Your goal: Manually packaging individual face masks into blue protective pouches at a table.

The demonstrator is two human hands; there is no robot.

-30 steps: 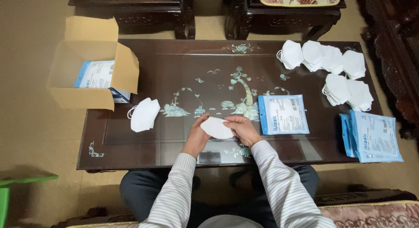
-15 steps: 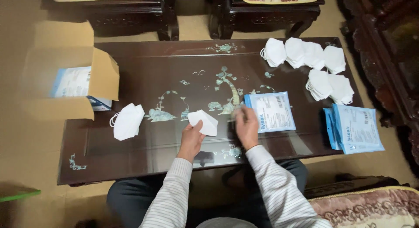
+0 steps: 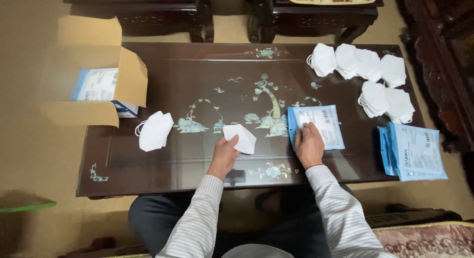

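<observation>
The left hand (image 3: pixel 224 157) pinches a folded white mask (image 3: pixel 240 138) by its lower edge, thumb and fingers closed on the soft fabric, so that the mask is lifted a little above the dark lacquered table (image 3: pixel 197 159), near the middle of its front half. The mask is flat, folded to a blunt wedge, matte and cloth-like.

The right hand (image 3: pixel 308 144) lies palm down with its fingers loosely spread on the lower left corner of a blue-and-white pouch (image 3: pixel 318 125); the fingertips press on the glossy plastic, though whether they actually grip its edge is hard to tell from above. The pouch lies flat on the table just right of the mask.

Another white mask (image 3: pixel 154 130) with ear loops rests on the table to the left, well apart. Beyond it an open cardboard box (image 3: pixel 126 82) holds more pouches. Heaps of white masks (image 3: pixel 360 65) sit at the far right, and a stack of pouches (image 3: pixel 414 152) lies at the right edge. The tabletop is polished wood with pale inlaid trees and birds.
</observation>
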